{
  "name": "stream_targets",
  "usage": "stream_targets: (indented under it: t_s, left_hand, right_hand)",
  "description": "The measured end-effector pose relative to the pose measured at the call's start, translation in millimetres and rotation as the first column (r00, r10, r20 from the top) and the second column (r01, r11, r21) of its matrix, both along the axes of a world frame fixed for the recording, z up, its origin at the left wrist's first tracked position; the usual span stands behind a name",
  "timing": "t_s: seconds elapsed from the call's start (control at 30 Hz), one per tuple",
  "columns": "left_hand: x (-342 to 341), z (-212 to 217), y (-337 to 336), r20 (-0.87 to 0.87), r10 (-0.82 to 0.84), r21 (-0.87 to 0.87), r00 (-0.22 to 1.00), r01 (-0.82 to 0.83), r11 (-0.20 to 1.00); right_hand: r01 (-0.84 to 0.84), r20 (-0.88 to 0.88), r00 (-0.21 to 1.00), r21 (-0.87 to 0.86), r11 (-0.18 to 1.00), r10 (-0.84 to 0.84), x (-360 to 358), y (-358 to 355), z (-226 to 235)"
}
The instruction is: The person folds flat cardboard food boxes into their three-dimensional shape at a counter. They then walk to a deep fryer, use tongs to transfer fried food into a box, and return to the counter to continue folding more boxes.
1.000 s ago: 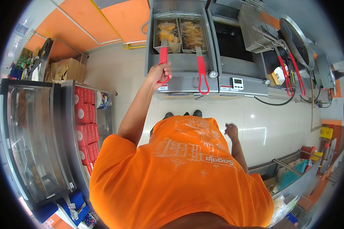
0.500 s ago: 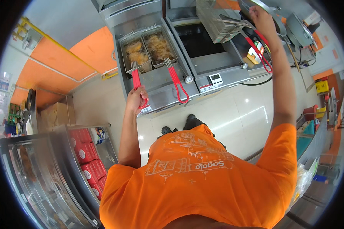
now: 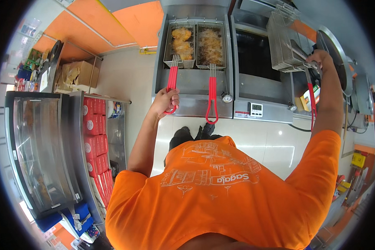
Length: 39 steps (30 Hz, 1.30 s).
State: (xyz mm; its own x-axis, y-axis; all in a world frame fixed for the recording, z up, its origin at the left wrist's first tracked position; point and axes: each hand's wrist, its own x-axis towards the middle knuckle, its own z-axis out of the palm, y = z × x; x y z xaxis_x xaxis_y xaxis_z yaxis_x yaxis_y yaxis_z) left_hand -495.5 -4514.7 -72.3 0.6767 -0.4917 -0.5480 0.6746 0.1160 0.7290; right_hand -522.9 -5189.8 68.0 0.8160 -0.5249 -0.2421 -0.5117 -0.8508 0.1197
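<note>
My left hand (image 3: 166,101) is closed round the red handle of the left fry basket (image 3: 171,79). That basket sits in the fryer, and golden battered pieces (image 3: 181,41) bubble in its oil. Beside it, a second fry basket (image 3: 211,65) holds more frying pieces, and its red handle (image 3: 212,102) stands free. At the right, my right hand (image 3: 319,58) is closed on metal tongs (image 3: 299,51) lying against a raised wire basket (image 3: 279,41). The fingertips are partly hidden there. A red handle (image 3: 311,100) hangs below that hand.
A second fryer vat (image 3: 256,54) with dark oil adjoins the first. A small white timer (image 3: 256,109) sits on its front ledge. A large round metal lid (image 3: 335,58) stands close to my right arm. Red boxes (image 3: 95,125) are stacked beside a glass display cabinet (image 3: 41,146) at left.
My right hand has come down from beside the round lid onto the tongs. My left hand keeps its hold on the basket handle. The whole view has swung, shifting the fryer rightward.
</note>
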Motion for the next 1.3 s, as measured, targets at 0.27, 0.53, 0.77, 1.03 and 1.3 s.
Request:
stream_targets:
  t_s: [0.27, 0.53, 0.77, 1.03, 1.3]
  left_hand:
    - [-4, -12, -3, -0.009, -0.008, 0.027, 1.0, 0.008, 1.0]
    - [-3, -37, 2, -0.081, -0.026, -0.007, 0.996, 0.026, 1.0]
    - [-6, -36, 2, -0.099, -0.023, -0.027, 0.995, 0.02, 0.999]
    - [-4, -71, 11, -0.081, -0.061, -0.035, 0.995, 0.059, 0.998]
    - [-15, -90, 28, -0.04, -0.077, -0.111, 0.996, 0.072, 0.991]
  right_hand:
    - [0.213, -0.15, 0.969, 0.105, 0.971, -0.196, 24, -5, 13]
    - [-0.234, -0.055, 0.97, -0.446, 0.864, 0.235, 52, 32, 145]
    - [-0.566, 0.244, 0.771, -0.162, 0.809, 0.588, 142, 312, 32]
    - [-0.327, 0.161, 0.937, 0.099, 0.94, 0.309, 194, 402, -78]
    - [-0.244, 0.229, 0.954, 0.218, 0.945, 0.193, 132, 407, -83]
